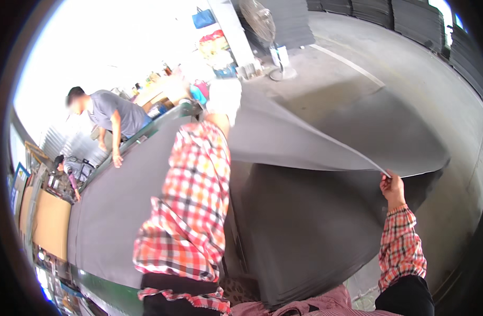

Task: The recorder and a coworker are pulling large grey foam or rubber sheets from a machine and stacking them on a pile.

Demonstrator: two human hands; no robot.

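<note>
A large, thin, dark grey sheet (283, 131) stretches between my two arms, its right part lifted and bent. My right hand (392, 189) pinches the sheet's edge at the right, thumb and fingers closed on it. My left hand (224, 100), in a white glove, reaches far forward beside the sheet's far left part. It is smeared by motion and glare, so its fingers do not show. Under the lifted sheet lies a stack of similar dark sheets (310, 226). Another grey sheet (141, 158) covers the long table to my left.
Across the table (107, 289), a person in a grey shirt (117, 108) leans over with a hand on its sheet; a second person (75, 171) is farther left. A standing fan (260, 23) stands by a pillar (233, 34). Tall stacks of dark sheets (418, 23) line the far right.
</note>
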